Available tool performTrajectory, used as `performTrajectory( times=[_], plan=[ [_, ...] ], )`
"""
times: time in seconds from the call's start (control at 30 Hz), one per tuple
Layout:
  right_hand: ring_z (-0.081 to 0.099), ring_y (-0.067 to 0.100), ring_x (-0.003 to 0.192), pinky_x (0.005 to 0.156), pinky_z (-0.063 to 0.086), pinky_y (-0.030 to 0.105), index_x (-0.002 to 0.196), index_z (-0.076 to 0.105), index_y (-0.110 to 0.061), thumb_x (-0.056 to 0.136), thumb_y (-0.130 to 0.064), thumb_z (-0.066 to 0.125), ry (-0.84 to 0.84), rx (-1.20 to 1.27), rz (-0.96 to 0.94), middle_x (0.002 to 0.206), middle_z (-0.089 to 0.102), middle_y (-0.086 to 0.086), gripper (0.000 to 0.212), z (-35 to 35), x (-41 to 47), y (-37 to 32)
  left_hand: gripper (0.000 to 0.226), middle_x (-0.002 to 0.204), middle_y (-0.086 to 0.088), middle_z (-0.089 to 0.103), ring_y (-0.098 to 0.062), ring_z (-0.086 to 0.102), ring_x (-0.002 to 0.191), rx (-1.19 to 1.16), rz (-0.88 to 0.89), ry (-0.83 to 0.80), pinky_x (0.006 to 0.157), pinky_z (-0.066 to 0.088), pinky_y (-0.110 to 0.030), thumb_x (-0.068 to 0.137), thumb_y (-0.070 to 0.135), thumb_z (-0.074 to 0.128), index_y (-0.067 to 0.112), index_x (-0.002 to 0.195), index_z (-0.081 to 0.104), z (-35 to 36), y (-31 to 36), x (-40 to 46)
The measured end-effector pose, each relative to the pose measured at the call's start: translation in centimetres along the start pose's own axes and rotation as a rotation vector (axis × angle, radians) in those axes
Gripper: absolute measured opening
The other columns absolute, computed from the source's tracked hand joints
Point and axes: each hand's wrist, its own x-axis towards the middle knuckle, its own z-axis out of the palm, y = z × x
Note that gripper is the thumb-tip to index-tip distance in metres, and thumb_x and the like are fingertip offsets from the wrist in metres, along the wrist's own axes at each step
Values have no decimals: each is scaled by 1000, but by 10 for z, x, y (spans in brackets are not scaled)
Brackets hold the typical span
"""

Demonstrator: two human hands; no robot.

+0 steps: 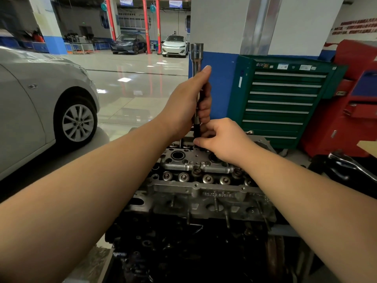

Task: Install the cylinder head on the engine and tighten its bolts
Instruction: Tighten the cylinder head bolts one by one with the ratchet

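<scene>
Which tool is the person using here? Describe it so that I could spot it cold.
Start at the cylinder head in the lower centre. A long chrome socket extension rises upright from its far edge, gripped by the left hand, steadied low by the right hand. No other tool stands vertical.

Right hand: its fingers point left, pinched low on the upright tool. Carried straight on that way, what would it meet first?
The right hand would first meet the tool shaft, which it already touches, then probably the left hand; depth is unclear.
</scene>
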Motion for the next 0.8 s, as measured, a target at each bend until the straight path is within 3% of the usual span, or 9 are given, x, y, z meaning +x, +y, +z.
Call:
performTrajectory(
  times=[0.07,0.27,0.33,0.4,0.5,0.6,0.67,0.73,0.8],
  plan=[
    [67,-5,79,62,45,12,76,64,-42,84,-31,86,4,0,13,82,71,-19,26,-1,0,-1,47,59,-2,33,-20,28,55,6,-3,-6,51,30,-30,102,57,54,20,74,49,1,-1,1],
    [63,-5,62,54,43,11,68,71,-30,81,-32,87,-8,1,-16,65,70,-18,21,0,3,5,47,58,-2,34,-21,26,54,38,25,-62,50,30,-30,104,59,50,19,78,50,-2,-9,2],
    [69,-1,75,74,56,21,82,78,-26,85,-30,84,-8,84,-17,76,76,-15,8,0,4,7,46,59,-2,37,-20,30,53,27,48,-65,50,32,-29,104,59,50,19,81,51,-2,-11,4],
    [74,8,89,90,58,35,88,78,-31,88,-25,82,-19,148,-9,88,79,-11,7,-1,5,8,42,62,-3,43,-20,39,53,72,101,-28,51,38,-30,103,57,51,19,85,51,-1,-14,4],
    [73,6,87,86,56,33,81,74,-39,87,-27,84,-29,152,-15,85,78,-13,17,-1,5,8,37,73,-4,56,-21,55,65,190,239,95,57,47,-33,101,47,60,12,90,56,-5,-20,3],
    [68,6,80,69,48,26,84,70,-34,84,-36,85,-6,100,7,83,73,-11,16,0,4,5,47,83,-13,55,-24,55,74,200,278,124,61,46,-37,93,38,74,-4,100,57,-15,-22,-1],
    [65,5,77,63,43,25,86,67,-32,84,-38,85,7,66,9,83,70,-11,18,0,4,5,38,86,-18,54,-29,55,77,173,280,105,63,46,-40,85,30,82,-2,99,65,-19,-21,-2],
    [67,6,79,66,47,26,94,71,-29,85,-36,84,-3,98,10,86,72,-10,17,-1,2,4,22,84,-12,63,-28,64,78,166,273,84,64,53,-37,84,22,83,7,96,74,-20,-20,-3],
    [71,8,89,80,54,30,102,75,-27,89,-29,81,-13,175,-1,93,77,-8,15,-2,1,4,13,83,-6,69,-23,70,79,150,256,38,71,57,-32,91,15,77,8,103,76,-22,-17,-3]
  ],
)
